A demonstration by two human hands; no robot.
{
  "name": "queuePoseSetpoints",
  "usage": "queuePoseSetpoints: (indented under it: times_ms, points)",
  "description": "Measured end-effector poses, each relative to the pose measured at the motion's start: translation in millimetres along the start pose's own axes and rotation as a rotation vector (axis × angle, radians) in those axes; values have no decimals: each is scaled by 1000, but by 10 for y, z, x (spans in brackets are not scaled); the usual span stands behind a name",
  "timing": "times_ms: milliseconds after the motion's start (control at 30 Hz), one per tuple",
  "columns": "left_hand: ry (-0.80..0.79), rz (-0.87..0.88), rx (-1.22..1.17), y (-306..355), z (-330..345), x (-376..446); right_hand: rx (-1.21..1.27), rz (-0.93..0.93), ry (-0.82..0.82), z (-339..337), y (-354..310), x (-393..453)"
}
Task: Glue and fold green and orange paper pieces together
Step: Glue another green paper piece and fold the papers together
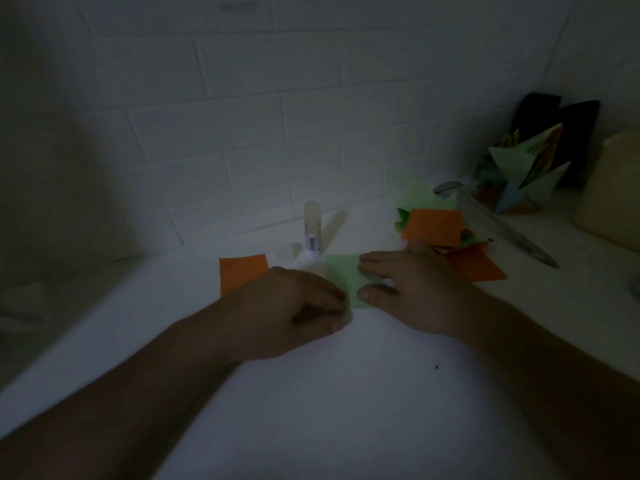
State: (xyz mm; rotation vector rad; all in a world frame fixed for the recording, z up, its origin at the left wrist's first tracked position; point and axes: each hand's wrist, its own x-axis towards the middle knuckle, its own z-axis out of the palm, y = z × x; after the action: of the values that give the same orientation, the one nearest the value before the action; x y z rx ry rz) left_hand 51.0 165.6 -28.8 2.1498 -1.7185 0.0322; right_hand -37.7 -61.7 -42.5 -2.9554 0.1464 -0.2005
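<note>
on the white desk (329, 393), dimly lit, both forearms reach in from the near edge. the left hand (294, 310) is curled, its fingertips and thumb pinched on the near left corner of a light green paper (346, 275) that lies flat near the middle of the desk. the right hand (415, 285) lies on the right part of that same sheet, fingers stretched out flat and together, thumb pressing the near edge; it grips nothing, only presses down.

just left of the left hand, partly under it, lies an orange square (240, 271). behind the green sheet a glue stick (312, 230) stands upright, with a small pale round thing just left of it, possibly its cap; too dim to tell. right of the right hand another orange sheet (481, 268) lies flat, and behind it a loose pile of papers (434, 226) with an orange piece on top and green beneath.

further right, a clear ruler (502, 226) lies slantwise toward the far right corner. there, against the tiled wall (242, 133), stands a folded paper model (519, 174) of green, orange and blue points.
</note>
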Motion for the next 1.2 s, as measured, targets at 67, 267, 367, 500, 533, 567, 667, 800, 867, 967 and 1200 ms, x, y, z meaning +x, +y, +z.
queuePoseSetpoints:
  times_ms: [67, 267, 367, 500, 533, 567, 667, 800, 867, 967, 1200]
  points:
    - [157, -77, -19, -92, -51, 0, 116, 28, 6, 14, -8, 18]
    - [393, -622, 193, -504, -273, 57, 469, 113, 237, -133, -137, 263]
    - [158, -769, 245, -548, -227, 94, 542, 143, 217, -177, -320, 485]
    - [157, -793, 251, -554, -180, 141, 595, 203, 125, -90, -493, 733]
    - [171, -790, 238, -556, -183, 144, 604, 209, 130, -44, -506, 775]
    - [183, -780, 228, -568, -173, 144, 627, 217, 139, -9, -526, 802]
    - [310, -722, 162, -527, -169, 123, 713, 208, 191, 40, -577, 811]
    - [616, -696, -335, -385, -226, 152, 952, 128, 256, -131, -595, 603]
    - [573, -653, -579, -275, -228, 186, 1095, 120, 236, -220, -547, 466]
    - [490, -562, -889, -154, -193, 273, 1368, 136, 118, -247, -471, 254]
    - [378, -621, -1132, 147, -324, 557, 1417, 99, 291, -163, -387, 74]
